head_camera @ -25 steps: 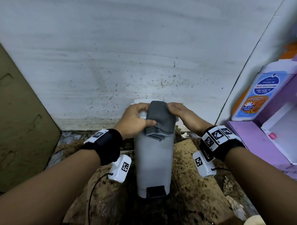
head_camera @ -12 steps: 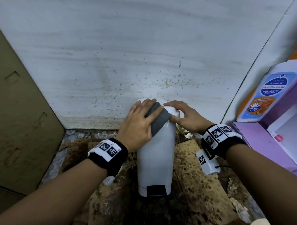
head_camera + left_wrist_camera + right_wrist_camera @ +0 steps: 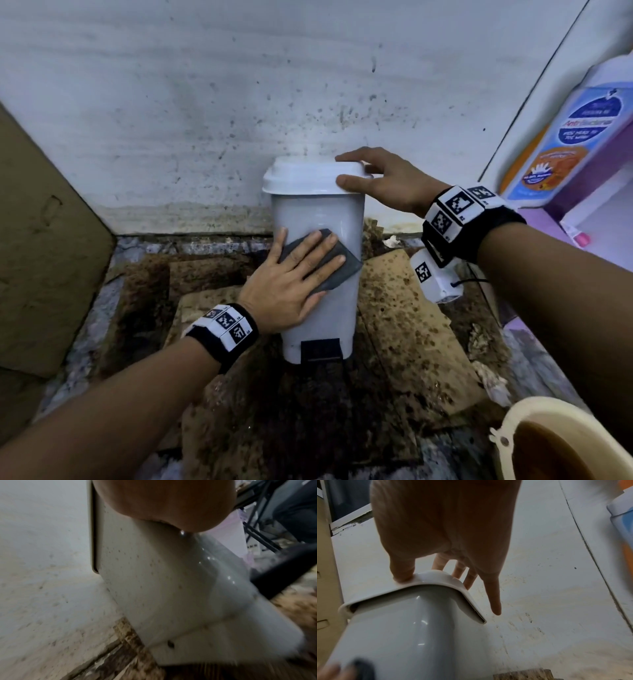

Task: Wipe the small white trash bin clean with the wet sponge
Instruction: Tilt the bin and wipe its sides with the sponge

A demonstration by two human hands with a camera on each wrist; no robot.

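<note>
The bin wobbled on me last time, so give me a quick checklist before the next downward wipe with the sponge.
1. Sponge flat on the front of the trash bin: ok.
2. Left hand pressing it with straight fingers: ok.
3. Right hand steadying the lid, thumb at its front edge: ok.
4. Lid closed: ok.
5. Bin seated level on the soiled cardboard: cannot tell.
6. Left side wiped: not ok, specks remain.
</note>
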